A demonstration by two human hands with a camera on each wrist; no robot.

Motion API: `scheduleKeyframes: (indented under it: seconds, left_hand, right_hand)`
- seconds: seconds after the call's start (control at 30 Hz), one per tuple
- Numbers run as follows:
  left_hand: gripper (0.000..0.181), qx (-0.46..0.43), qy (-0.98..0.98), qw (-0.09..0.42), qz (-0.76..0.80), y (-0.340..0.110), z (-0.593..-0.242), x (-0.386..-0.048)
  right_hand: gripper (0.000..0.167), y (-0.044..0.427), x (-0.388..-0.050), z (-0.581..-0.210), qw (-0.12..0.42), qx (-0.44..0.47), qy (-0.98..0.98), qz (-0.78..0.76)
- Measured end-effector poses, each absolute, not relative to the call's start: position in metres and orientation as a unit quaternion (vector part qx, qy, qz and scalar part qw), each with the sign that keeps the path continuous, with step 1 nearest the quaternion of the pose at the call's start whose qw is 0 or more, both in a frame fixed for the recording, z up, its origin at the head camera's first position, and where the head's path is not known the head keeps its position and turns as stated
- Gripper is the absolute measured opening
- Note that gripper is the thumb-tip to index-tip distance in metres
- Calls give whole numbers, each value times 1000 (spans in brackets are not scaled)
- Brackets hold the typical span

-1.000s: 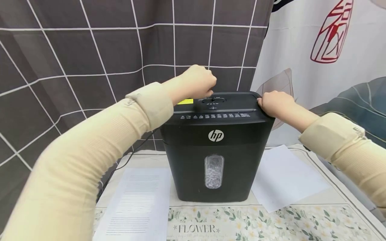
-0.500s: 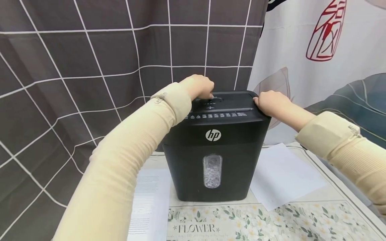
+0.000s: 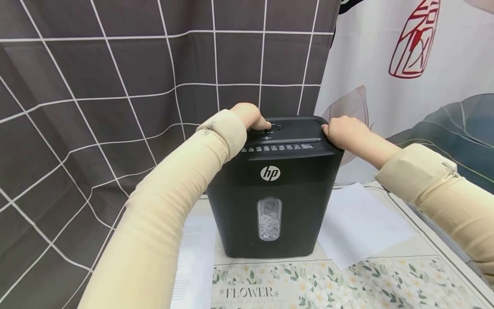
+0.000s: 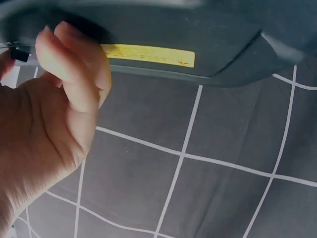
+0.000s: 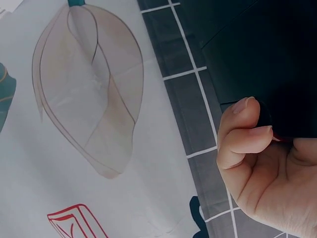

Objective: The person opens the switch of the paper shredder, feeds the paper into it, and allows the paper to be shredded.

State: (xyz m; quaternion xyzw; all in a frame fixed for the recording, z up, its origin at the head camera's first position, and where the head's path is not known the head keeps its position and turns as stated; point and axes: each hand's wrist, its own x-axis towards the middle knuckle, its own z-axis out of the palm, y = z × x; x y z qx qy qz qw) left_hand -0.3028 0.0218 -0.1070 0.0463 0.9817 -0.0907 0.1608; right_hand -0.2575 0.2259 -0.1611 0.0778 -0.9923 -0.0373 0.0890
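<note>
A black HP paper shredder (image 3: 293, 197) stands upright, with white shreds behind its front window (image 3: 269, 219). My left hand (image 3: 250, 116) is on the left part of its lid, thumb and curled fingers at the small slide switch. In the left wrist view the hand (image 4: 54, 114) has that black switch (image 4: 20, 53) between thumb and fingers, beside a yellow label (image 4: 153, 54). My right hand (image 3: 347, 132) grips the lid's right rear corner. In the right wrist view the curled fingers of that hand (image 5: 267, 168) hook over the dark edge.
Printed sheets (image 3: 193, 262) lie left of the shredder, partly behind my left sleeve. A blank white sheet (image 3: 360, 223) lies to the right. The table has a flower-patterned cover (image 3: 339, 279). A dark grid curtain (image 3: 135, 56) hangs behind, with a white patterned cloth (image 3: 370, 56) at right.
My left hand has come down from above the lid onto the slide switch, its forearm swinging rightward. The right hand keeps its grip on the corner. The head view has shifted slightly.
</note>
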Motion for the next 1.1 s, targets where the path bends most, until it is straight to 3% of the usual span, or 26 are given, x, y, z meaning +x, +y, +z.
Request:
scheduleKeyframes:
  seconds: [0.33,0.7,1.1]
  left_hand:
    - [68,50,974,205,-77,20,-111,-313]
    - [53,-5,984,177,5,14,-111,-307]
    - [47,13,985,163,-47,17,-109,-307]
  right_hand:
    - [37,228,-258,-160,82,82,-992,-49]
    - [41,228,-259,-161,76,78,-994,-33]
    - [46,230,-258,-160,67,65,-995,-34]
